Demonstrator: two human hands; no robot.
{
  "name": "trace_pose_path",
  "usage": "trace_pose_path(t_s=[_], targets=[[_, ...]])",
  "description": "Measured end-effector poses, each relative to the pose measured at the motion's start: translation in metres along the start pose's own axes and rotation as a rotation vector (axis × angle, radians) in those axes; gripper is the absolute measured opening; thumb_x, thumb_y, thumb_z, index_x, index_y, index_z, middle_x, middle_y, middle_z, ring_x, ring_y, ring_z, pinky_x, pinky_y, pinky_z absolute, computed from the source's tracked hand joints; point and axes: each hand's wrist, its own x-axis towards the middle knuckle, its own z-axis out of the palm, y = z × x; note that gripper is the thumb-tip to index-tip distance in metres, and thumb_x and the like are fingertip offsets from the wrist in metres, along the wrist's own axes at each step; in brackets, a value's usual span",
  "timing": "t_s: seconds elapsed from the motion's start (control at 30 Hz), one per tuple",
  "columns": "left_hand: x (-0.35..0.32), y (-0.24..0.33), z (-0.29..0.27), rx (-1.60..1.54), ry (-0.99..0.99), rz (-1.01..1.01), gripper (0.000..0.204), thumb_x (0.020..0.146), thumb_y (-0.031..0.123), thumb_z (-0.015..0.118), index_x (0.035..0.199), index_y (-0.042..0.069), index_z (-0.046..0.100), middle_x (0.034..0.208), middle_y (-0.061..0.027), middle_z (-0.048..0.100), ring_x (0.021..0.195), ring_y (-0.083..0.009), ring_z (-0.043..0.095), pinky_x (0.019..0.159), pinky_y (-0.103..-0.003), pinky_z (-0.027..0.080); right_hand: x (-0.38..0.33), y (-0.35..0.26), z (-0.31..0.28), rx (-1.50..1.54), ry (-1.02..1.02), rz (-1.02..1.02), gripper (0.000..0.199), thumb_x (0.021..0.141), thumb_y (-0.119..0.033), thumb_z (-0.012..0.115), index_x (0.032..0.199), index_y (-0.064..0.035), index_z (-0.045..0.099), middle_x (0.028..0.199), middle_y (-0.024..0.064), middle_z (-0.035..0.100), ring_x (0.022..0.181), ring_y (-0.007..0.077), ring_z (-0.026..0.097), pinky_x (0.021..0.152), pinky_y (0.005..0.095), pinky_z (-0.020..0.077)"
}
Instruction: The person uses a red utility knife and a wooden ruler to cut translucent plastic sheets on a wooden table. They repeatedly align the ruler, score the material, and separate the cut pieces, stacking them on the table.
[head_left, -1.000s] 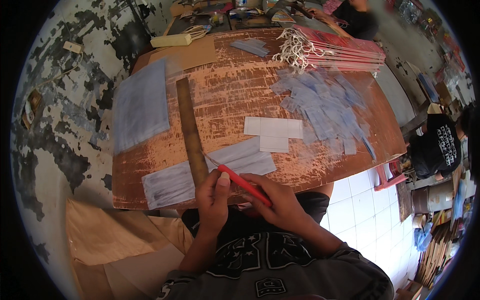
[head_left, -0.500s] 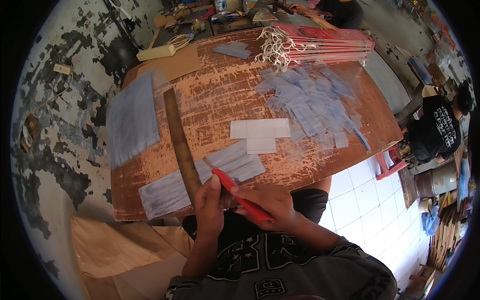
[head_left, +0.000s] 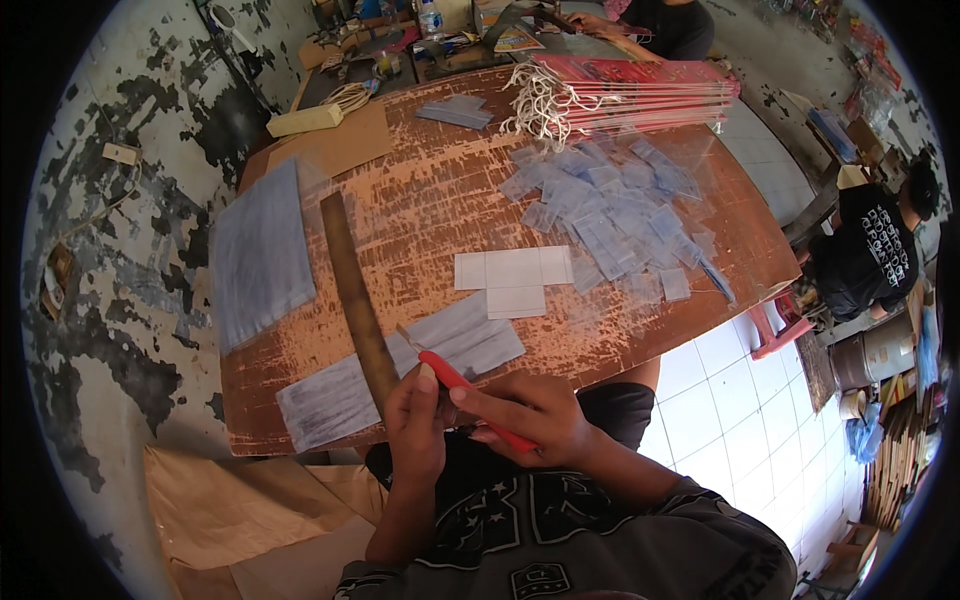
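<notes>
Hands (head_left: 414,425) both grip a thin, red-handled tool (head_left: 441,368) right of the flat brown strip (head_left: 352,285). Keep skin off the tool's tip.

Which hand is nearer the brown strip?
Left. The left hand is by the near end of the brown strip; the right hand is farther right, holding the red tool.

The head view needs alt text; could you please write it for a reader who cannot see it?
A person's left hand and right hand hold a red tool at the near edge of a worn table. A brown strip lies across a grey sheet; farther off are a white card, clear pieces and a red stack.
</notes>
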Motion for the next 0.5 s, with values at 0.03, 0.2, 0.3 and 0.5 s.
trace_pose_path(t_s=[0.03,0.2,0.3,0.5], targets=[[0.0002,0.0004,-0.0004,-0.001,-0.001,0.005,0.042,0.118,0.040,0.055,0.105,0.003,0.069,0.084,0.0034,0.059,0.071,-0.0045,0.046,0.063,-0.024,0.035,0.0004,-0.0005,0.0004,-0.002,-0.006,0.005,0.063,0.082,-0.009,0.090,0.143,-0.0057,0.074,0.102,0.0143,0.078,0.080,0.0274,0.077,0.068,0.0363,0.0609],[-0.0013,-0.0004,-0.0034,-0.026,0.013,-0.003,0.042,0.117,0.041,0.056,0.105,0.003,0.070,0.084,0.0037,0.060,0.071,-0.0043,0.046,0.063,-0.024,0.034,0.0007,-0.0007,0.0031,-0.010,-0.031,0.021,0.063,0.082,-0.010,0.091,0.142,-0.0055,0.073,0.104,0.0152,0.077,0.082,0.0291,0.077,0.069,0.0371,0.0615],[-0.0025,-0.0025,-0.0058,-0.031,0.024,-0.004,0.041,0.117,0.040,0.056,0.105,0.004,0.070,0.085,0.0036,0.060,0.071,-0.0045,0.046,0.063,-0.024,0.034,0.0009,-0.0016,0.0038,-0.034,-0.044,0.019,0.063,0.082,-0.010,0.091,0.142,-0.0051,0.073,0.104,0.0155,0.077,0.083,0.0295,0.077,0.069,0.0372,0.0615],[-0.0028,-0.0011,-0.0057,-0.051,0.034,-0.024,0.041,0.117,0.040,0.056,0.104,0.003,0.070,0.085,0.0029,0.061,0.071,-0.0053,0.047,0.064,-0.025,0.035,0.0011,-0.0010,0.0054,-0.029,-0.043,0.018,0.063,0.081,-0.010,0.092,0.141,-0.0046,0.074,0.103,0.0156,0.076,0.082,0.0293,0.077,0.068,0.0370,0.0612]])
